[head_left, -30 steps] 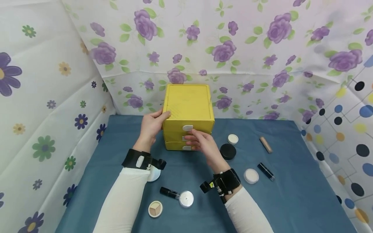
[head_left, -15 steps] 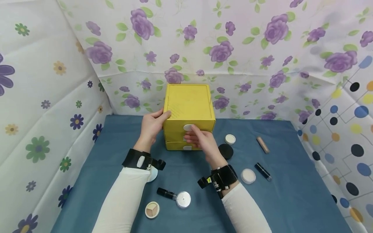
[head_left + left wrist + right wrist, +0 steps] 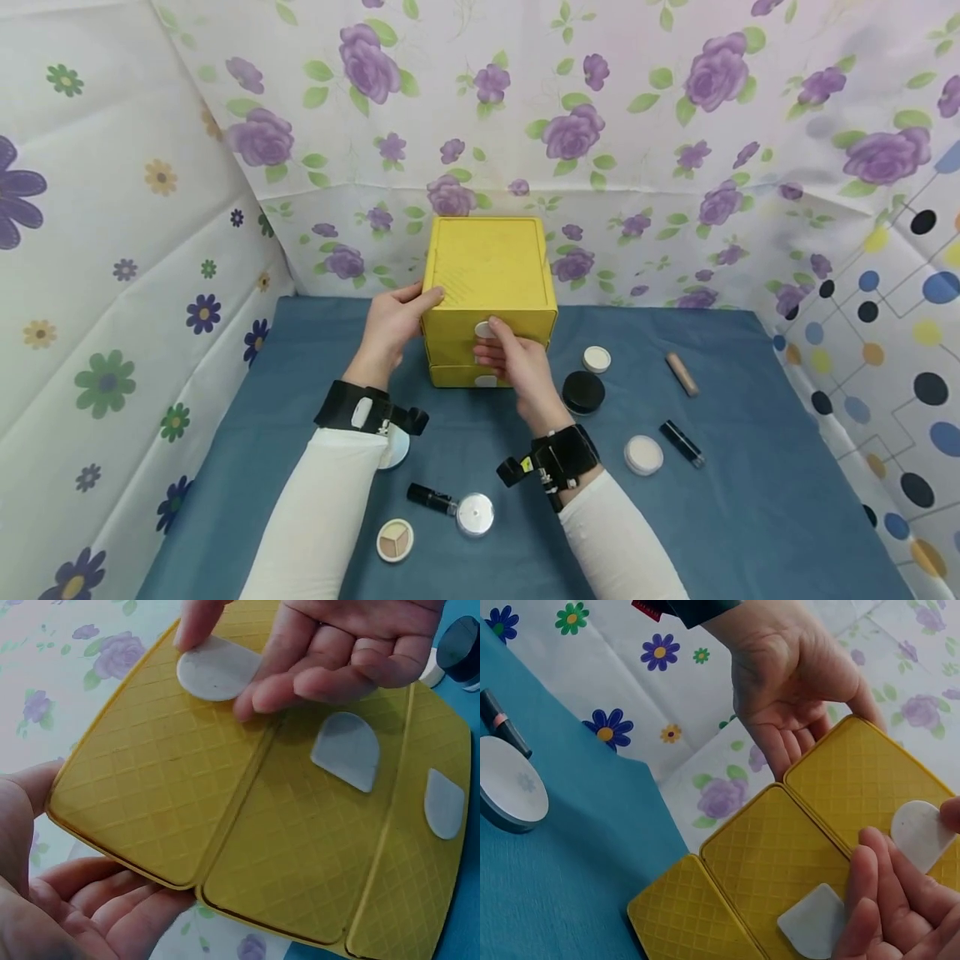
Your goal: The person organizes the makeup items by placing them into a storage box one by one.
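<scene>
A yellow box of three stacked drawers (image 3: pixel 487 267) stands at the back of the blue cloth, each drawer front bearing a white tab handle. My left hand (image 3: pixel 392 329) grips its left side, thumb on the top front corner and fingers along the side wall. With my right hand (image 3: pixel 521 362) I pinch the top drawer's handle (image 3: pixel 217 669), thumb above and fingers beneath. The middle handle (image 3: pixel 349 750) and the bottom handle (image 3: pixel 445 804) show untouched in the left wrist view. All drawer fronts look about level with each other.
Right of the box lie a black round lid (image 3: pixel 583 392), small white jar (image 3: pixel 597 359), beige tube (image 3: pixel 682 374), black tube (image 3: pixel 682 442) and white compact (image 3: pixel 643 455). Nearer are a black tube (image 3: pixel 431 497), silver round jar (image 3: pixel 476 514) and three-shade palette (image 3: pixel 394 540).
My right thumb has moved up onto the top handle, and the right wrist has shifted slightly left. The left hand keeps its hold on the box.
</scene>
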A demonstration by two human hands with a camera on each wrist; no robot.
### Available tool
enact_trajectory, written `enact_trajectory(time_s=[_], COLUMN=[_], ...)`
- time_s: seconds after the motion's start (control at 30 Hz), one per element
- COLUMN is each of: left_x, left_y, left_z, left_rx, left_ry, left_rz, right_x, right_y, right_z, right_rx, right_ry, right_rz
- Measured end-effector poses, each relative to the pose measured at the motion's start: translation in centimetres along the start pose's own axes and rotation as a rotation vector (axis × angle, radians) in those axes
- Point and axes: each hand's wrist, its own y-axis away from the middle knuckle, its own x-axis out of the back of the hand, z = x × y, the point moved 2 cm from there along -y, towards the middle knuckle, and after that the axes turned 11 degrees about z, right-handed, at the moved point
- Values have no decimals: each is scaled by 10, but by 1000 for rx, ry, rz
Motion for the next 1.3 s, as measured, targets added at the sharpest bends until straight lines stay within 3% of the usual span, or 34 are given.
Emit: enact_trajectory(time_s=[0.23,0.67,1.3], left_x=[0,10,7], left_y=[1,-5,-5], left_z=[-1,-5,-11], left_rx=[-39,44,45], left_ry=[-1,-40,-36], left_rz=[-6,-30,2], right_x=[-1,3,16], right_y=[6,28,58], right_z=[2,11,26], right_rx=[9,66,172], right_ry=[21,42,123], right_rz=[50,48,38])
